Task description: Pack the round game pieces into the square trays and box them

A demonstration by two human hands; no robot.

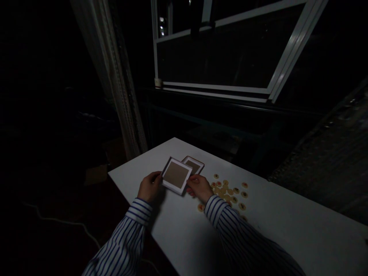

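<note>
Between my two hands is a shallow square box part (176, 174) with a brown-grey inside and a white border, tilted above the table. My left hand (149, 186) grips its left edge, and my right hand (199, 187) pinches its right edge. A second, similar shallow box part (195, 164) lies on the table just behind it, partly covered by the held one. To the right of my right hand, several round wooden xiangqi pieces (223, 190) with red or dark characters are scattered; a few are hidden behind my right hand and sleeve.
The white table (287, 214) reaches off to the lower right, its left edge near my left arm. Behind it is a white-framed window (212, 86). A pale curtain (115, 76) hangs at the left, and a white cable (63, 221) runs along the dark floor.
</note>
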